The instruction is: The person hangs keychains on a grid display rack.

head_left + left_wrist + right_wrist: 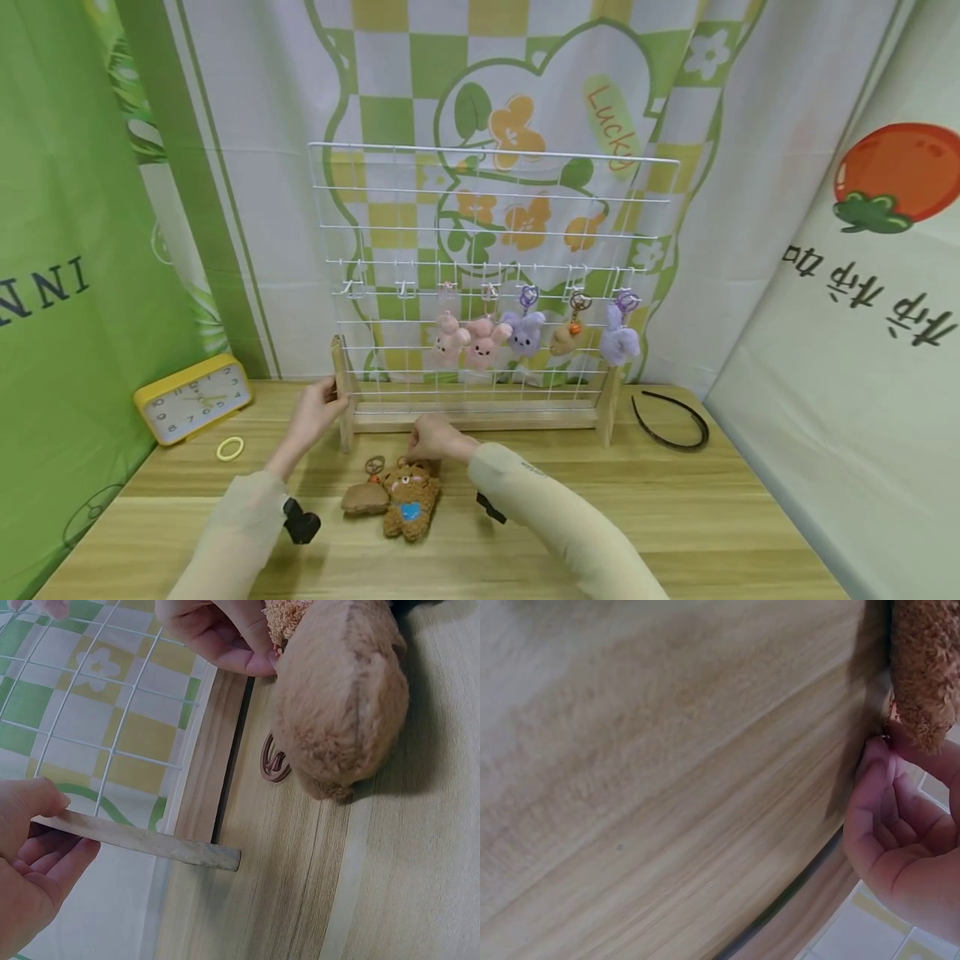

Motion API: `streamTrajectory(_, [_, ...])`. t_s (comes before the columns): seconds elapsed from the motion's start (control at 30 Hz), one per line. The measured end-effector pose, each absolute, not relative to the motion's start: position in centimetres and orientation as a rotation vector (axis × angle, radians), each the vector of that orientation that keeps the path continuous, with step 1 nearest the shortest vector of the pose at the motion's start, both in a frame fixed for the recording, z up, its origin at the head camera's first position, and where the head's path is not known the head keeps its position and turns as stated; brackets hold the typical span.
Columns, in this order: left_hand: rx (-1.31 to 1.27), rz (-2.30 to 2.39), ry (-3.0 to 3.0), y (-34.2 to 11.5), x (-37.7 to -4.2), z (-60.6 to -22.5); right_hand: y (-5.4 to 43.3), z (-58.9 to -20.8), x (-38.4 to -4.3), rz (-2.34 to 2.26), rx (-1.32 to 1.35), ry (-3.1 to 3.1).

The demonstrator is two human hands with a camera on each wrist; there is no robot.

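My left hand [315, 417] pinches the left wooden post [342, 400] of a white wire grid rack [480, 408]; in the left wrist view the post [150, 841] lies between thumb and fingers. At the rack's foot, my right hand [438, 437] pinches the top of a brown teddy bear keychain [423, 492] with a blue patch on its belly. Part of the bear's curly fur [928, 675] shows beside the fingertips in the right wrist view. Left of the bear lies a smooth brown plush keychain [365, 500] with a ring [375, 464].
Pink bunny keychains [448, 342], purple plush ones [525, 333] and a tan one [565, 337] hang from hooks on the rack. Two hooks [406, 289] at its left hold nothing. A yellow clock [197, 400], a yellow ring [230, 448] and a black headband [705, 433] are on the table.
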State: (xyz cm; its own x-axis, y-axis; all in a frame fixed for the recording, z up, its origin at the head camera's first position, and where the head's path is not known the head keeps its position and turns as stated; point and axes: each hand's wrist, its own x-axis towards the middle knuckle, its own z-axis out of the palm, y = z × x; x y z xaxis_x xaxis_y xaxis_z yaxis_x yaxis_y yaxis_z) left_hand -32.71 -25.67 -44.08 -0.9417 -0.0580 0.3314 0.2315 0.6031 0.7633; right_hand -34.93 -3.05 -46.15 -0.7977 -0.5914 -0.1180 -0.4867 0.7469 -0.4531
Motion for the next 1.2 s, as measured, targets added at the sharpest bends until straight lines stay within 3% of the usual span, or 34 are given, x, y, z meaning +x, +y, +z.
streamTrajectory(0.97, [-0.160,-1.265,-2.513,-25.7,-32.9,-44.2,-2.5,-46.3,-35.7,-0.606,-0.922,2.665])
streamTrajectory(1.2, [-0.151,-1.268,-2.519,-25.7,-32.8,-44.2,-1.3,-44.7,-35.8,-0.714,-0.949,2.573])
